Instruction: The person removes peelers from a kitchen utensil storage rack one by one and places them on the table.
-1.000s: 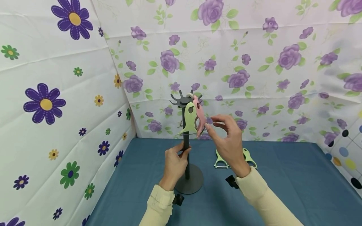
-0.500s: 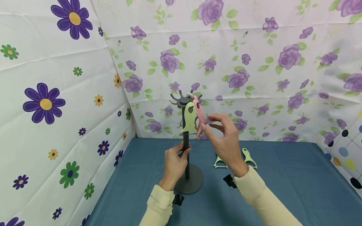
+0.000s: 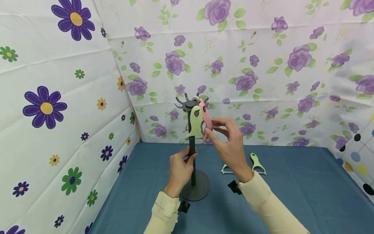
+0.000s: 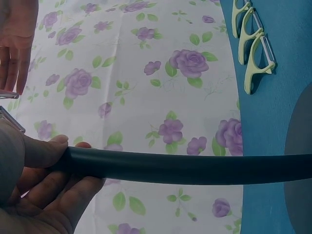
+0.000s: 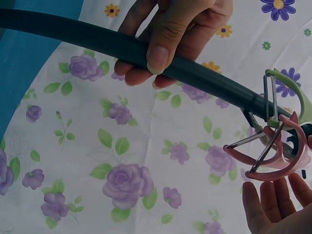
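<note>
Okay so there's a dark upright stand [image 3: 192, 143] on a blue bench [image 3: 292, 188], with a round base [image 3: 201, 190] at the bottom and a ring of hooks [image 3: 183, 104] up top. The left hand [image 3: 179, 170] has its thumb and fingers wrapped around the pole about halfway up, pretty snug in both wrist views.

Hanging at the top on the person's side is a green peeler [image 3: 195, 125], blade end down, and just to its right a pink peeler [image 3: 206, 117], also blade down and a bit tilted. The right hand [image 3: 232, 146] has that pink one pinched low between thumb and index finger, gap basically just the peeler's thickness, with the other fingers held fairly straight and off it. From the right wrist the pink frames and blades overlap, so it's hard to sort them out.

Over on the bench, right of the stand, three more green peelers [image 4: 242, 46] lie in a row; the head view has the right arm and hand covering part of that lot. Cream sleeves [image 3: 257, 191] on both arms, flowery backdrop [image 3: 175, 19] behind.
</note>
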Available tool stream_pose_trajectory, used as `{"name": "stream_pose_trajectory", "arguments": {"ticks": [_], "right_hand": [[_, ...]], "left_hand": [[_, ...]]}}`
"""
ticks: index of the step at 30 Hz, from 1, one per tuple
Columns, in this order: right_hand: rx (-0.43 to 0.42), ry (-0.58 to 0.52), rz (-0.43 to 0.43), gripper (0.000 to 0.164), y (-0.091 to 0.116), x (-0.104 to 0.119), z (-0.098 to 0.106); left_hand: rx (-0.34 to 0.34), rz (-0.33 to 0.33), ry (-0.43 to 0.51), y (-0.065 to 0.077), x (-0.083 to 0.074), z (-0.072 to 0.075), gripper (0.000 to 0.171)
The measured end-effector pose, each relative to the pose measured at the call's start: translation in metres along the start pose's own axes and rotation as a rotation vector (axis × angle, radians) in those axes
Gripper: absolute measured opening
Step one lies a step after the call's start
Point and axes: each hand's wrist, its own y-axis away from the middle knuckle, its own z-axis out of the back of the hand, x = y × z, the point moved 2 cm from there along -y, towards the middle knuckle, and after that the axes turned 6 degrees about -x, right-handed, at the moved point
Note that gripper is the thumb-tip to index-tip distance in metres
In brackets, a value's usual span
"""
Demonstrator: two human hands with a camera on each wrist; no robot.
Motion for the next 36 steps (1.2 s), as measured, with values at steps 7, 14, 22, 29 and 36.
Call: {"name": "stream_pose_trajectory", "arguments": {"ticks": [7,14,22,29,36], "right_hand": [[0.004,-0.029,-0.005,0.033,-0.0012,0.0022,-0.003],[-0.002,-0.03,-0.003,0.028,-0.0007,0.0037,-0.0038],[-0.011,-0.034,0.004,0.026,-0.0004,0.0049,-0.0036],[-0.026,-0.04,0.007,0.025,-0.0023,0.0054,-0.0033],[-0.036,-0.043,0.006,0.025,-0.0034,0.0059,-0.0026]], "left_hand": [[0.004,0.002,-0.004,-0.0002,0.0005,0.0003,0.03],[0.004,0.007,-0.011,0.0,0.0012,0.0006,0.031],[0.004,0.009,-0.012,-0.0002,0.001,0.0001,0.028],[0.001,-0.011,-0.024,-0.0003,0.0017,-0.0001,0.027],[0.0,-0.021,-0.023,-0.001,0.0023,-0.0001,0.026]]}}
